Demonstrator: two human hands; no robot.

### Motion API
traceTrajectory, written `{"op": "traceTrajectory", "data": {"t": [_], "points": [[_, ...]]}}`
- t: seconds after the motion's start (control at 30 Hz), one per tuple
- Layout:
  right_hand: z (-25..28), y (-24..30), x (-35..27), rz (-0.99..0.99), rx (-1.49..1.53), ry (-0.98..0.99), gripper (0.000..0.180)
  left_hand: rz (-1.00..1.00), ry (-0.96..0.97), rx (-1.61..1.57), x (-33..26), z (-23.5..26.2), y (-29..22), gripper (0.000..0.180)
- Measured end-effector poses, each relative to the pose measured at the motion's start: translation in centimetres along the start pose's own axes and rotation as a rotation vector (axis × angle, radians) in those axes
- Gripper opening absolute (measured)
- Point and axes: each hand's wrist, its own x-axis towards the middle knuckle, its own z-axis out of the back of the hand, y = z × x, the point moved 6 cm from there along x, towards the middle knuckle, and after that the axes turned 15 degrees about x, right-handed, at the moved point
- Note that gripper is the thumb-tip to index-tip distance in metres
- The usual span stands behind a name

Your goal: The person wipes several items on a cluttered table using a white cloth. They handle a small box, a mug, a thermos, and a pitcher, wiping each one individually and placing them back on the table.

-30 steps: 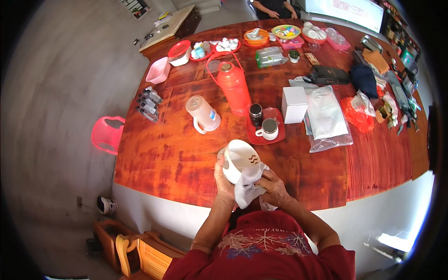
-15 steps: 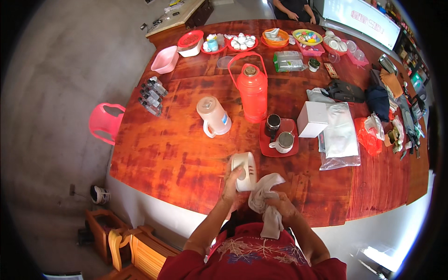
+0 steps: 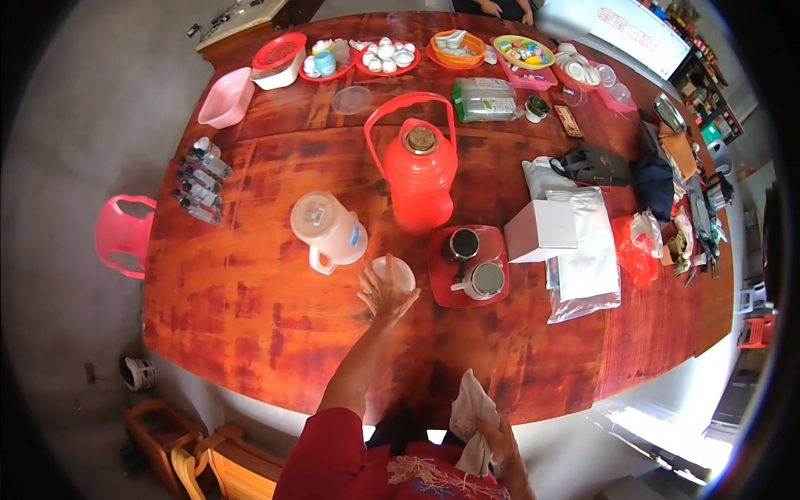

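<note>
A white bowl (image 3: 402,273) is at the tabletop, just right of a pale pink lidded pitcher (image 3: 333,229). My left hand (image 3: 383,293) has it by the near rim, one finger over the edge and the thumb on the near side, the other fingers spread to the left. Close to my body, at the table's near edge, my right hand (image 3: 497,440) is closed round a crumpled whitish cloth (image 3: 473,408). Beyond the bowl stands a red thermos flask (image 3: 421,183) with a raised handle. To its right, a red tray (image 3: 446,287) carries a dark cup (image 3: 463,243) and a lidded white mug (image 3: 483,282).
A white box (image 3: 540,229) and plastic-wrapped packets (image 3: 587,258) lie right of the tray. Several small bottles (image 3: 200,183) stand at the left. Basins, plates and bowls line the far edge, including a pink basin (image 3: 225,98). Another person's hands (image 3: 492,8) show at the back.
My left hand has carried the bowl forward and left, from near my body to beside the pitcher. My right hand, still gripping the cloth, has drawn back from the bowl. The view has shifted.
</note>
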Motion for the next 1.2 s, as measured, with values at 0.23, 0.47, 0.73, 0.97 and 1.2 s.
{"op": "traceTrajectory", "data": {"t": [0.23, 0.47, 0.73, 0.97, 1.2], "points": [[0.9, -0.7, 0.0, -0.018, 0.015, -0.124, 0.025, -0.002, 0.070, 0.038, 4.5, -3.4, -0.9, 0.110], [-1.0, -0.8, 1.6, -0.045, 0.046, -0.048, 0.025, -0.068, 0.000, -0.072, 5.1, -1.8, -1.3, 0.116], [-1.3, -1.1, 2.3, -0.081, -0.097, -0.029, 0.028, 0.434, -0.620, -0.521, 3.6, 3.3, 13.1, 0.077], [-4.1, 1.3, 0.1, -0.074, -0.274, -0.009, 0.032, 0.236, -0.059, -1.154, 9.8, -0.7, 15.9, 0.051], [-2.6, 0.3, 2.2, 0.124, -0.157, 0.261, 0.031, 0.330, -0.313, -1.236, 7.4, -2.3, 19.5, 0.056]]}}
